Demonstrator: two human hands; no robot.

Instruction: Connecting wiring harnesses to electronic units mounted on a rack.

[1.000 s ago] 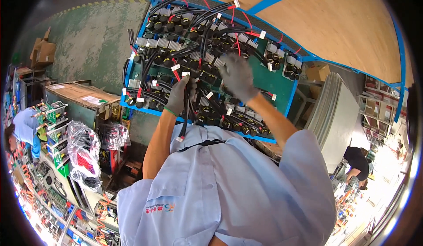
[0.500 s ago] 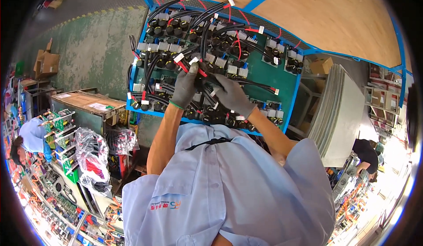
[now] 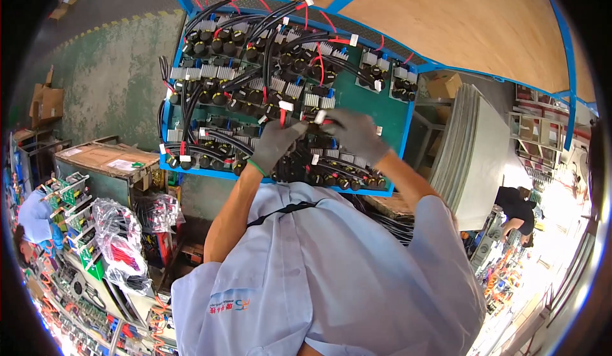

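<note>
Both my hands wear grey gloves and work above a blue-framed cart of circuit boards. My left hand [image 3: 275,144] is closed around a red and black cable, whose white connector [image 3: 285,106] sticks up past the fingers. To its right, my right hand [image 3: 358,134] is slightly blurred, its thumb and fingers pinched at a second white connector [image 3: 320,116]. The cable behind that connector is mostly hidden by the hands. Under and around them stand rows of circuit boards [image 3: 217,42] with black capacitors, silver heat sinks and black cables ending in white plugs.
A green surface [image 3: 363,107] shows on the cart's right part. The cart's blue rim [image 3: 403,140] runs round it, with a wooden panel [image 3: 440,21] beyond. Grey sheets [image 3: 468,152] stand at the right. Left are a cardboard-topped cabinet [image 3: 105,155] and bagged cables [image 3: 121,235]. Two people work farther off.
My hands have drawn apart. The right one now pinches a white connector at its fingertips, while the left keeps its cable. The whole view has shifted a little, so the cart appears farther left.
</note>
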